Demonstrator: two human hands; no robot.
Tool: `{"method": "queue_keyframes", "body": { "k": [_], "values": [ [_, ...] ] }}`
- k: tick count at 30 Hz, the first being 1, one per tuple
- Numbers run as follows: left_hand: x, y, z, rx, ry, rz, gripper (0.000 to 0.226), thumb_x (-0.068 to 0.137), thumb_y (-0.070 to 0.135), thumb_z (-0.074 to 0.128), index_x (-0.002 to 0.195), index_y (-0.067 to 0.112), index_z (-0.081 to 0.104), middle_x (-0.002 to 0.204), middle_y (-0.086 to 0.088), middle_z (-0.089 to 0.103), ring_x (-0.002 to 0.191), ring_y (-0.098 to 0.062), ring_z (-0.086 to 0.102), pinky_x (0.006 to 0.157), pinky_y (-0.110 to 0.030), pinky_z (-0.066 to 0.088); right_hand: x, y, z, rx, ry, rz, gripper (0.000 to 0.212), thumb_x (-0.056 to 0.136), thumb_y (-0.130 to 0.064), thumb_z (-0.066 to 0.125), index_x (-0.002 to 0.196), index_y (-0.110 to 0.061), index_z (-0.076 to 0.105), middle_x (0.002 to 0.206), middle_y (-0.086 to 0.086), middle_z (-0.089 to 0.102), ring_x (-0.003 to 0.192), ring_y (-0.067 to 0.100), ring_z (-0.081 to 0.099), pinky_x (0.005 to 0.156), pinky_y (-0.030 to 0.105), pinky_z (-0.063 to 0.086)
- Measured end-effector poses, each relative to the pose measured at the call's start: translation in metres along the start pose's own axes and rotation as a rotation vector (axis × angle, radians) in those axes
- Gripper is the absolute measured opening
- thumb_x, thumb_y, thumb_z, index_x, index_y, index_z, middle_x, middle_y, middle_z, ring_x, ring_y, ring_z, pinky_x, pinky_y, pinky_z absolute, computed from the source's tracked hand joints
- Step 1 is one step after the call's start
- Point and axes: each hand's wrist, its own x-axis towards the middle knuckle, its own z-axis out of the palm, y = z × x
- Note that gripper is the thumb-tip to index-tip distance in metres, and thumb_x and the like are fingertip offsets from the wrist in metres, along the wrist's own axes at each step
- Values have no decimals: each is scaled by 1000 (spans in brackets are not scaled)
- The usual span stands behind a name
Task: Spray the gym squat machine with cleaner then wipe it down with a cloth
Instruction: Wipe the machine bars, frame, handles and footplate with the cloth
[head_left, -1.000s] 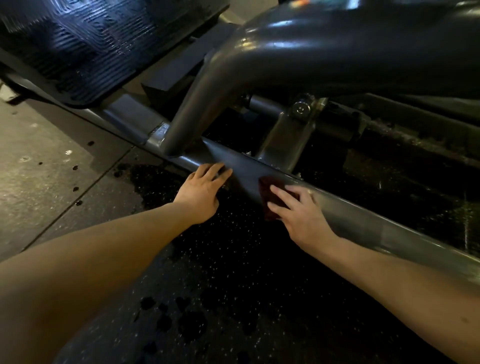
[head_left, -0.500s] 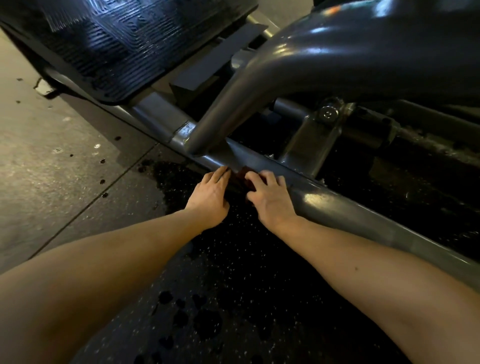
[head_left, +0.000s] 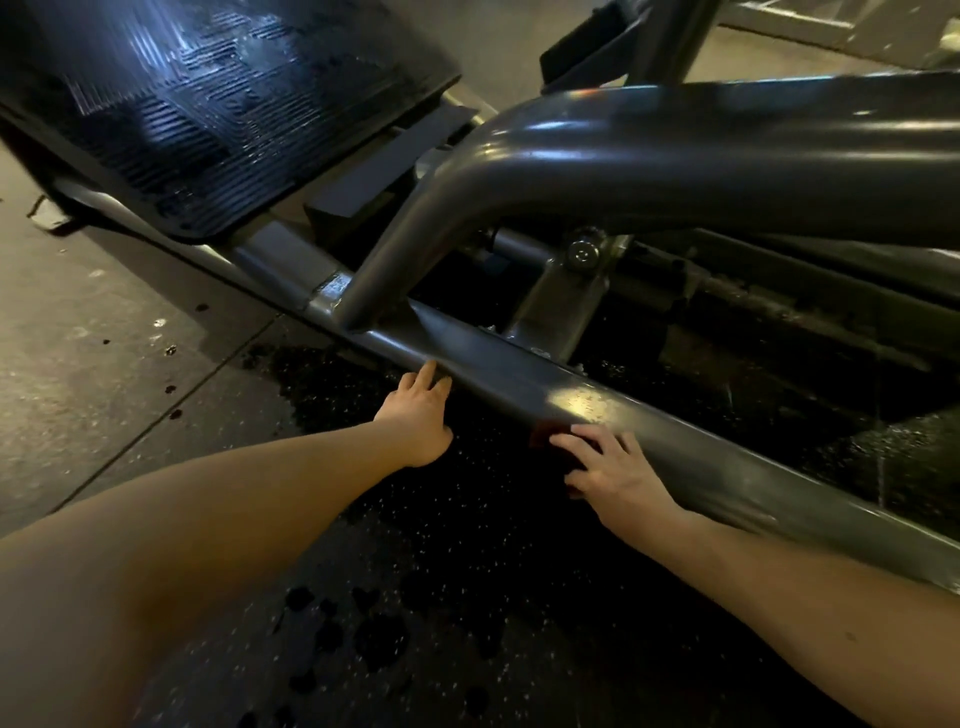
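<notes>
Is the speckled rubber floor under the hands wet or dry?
Wet: the speckled rubber floor shows a big dark patch below the grey metal bar, plus dark drip spots.

The cloth (head_left: 543, 435) is almost wholly hidden under the right hand (head_left: 613, 470). Only a dark red corner shows, so its shape cannot be told. The ribbed footplate (head_left: 218, 119) is blurred and cut by the top and left edges. The frame rail (head_left: 727, 457) and the curved tube (head_left: 675, 161) run off the right edge.

Base rail (head_left: 498, 364): your left hand (head_left: 421, 415) at its near edge; your right hand (head_left: 613, 467) further right, pressing cloth (head_left: 542, 434) onto it; footplate (head_left: 218, 114) behind-left; curved tube (head_left: 649, 156) above it.
</notes>
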Motion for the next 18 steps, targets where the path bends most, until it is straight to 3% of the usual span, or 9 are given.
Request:
{"method": "queue_keyframes", "body": {
  "k": [2, 5, 7, 10, 14, 18],
  "values": [
    [-6, 7, -1, 65, -24, 41, 77, 101, 34, 56, 164, 15, 15, 171, -7, -8, 155, -37, 5, 122, -47, 25, -13, 1, -1, 82, 86, 37, 23, 67, -30, 91, 87, -32, 79, 125, -3, 69, 123, 22, 44, 102, 38, 27],
    [-13, 13, -5, 65, -50, 101, 68, 102, 37, 55, 162, 18, 27, 171, -6, 7, 155, -34, 7, 124, -46, 21, -18, -11, -21, 396, 176, 201, 13, 90, -35, 70, 97, -29, 79, 109, -12, 71, 112, 8, 46, 105, 17, 17],
    [-20, 16, -10, -39, -63, 125, 61, 102, 39, 58, 157, 20, 39, 168, -4, 21, 155, -29, 14, 124, -43, 21, -16, -22, -42, 644, 106, 346, 13, 98, -32, 67, 104, -29, 78, 104, -17, 70, 101, 1, 53, 93, 16, 32],
    [-34, 24, -18, -274, -109, 130, 57, 98, 39, 67, 150, 25, 50, 155, 0, 41, 146, -22, 36, 118, -37, 34, -8, -34, -67, 991, 59, 525, 11, 100, -29, 67, 103, -28, 78, 91, -18, 72, 81, -9, 64, 71, 7, 44],
    [-49, 36, -28, -554, -208, 128, 49, 93, 20, 73, 140, 25, 61, 129, 4, 65, 121, -14, 61, 104, -27, 48, 9, -49, -81, 1352, 68, 743, 14, 102, -29, 65, 99, -23, 78, 83, -1, 78, 74, 14, 74, 69, 31, 61],
    [-63, 40, -39, -677, -191, 143, 34, 91, 11, 68, 124, 21, 70, 110, 8, 70, 99, 0, 62, 75, -8, 44, 24, -65, -93, 1638, 108, 861, 19, 101, -30, 67, 102, -14, 77, 80, 9, 77, 65, 25, 74, 59, 36, 60]
  ]
}}
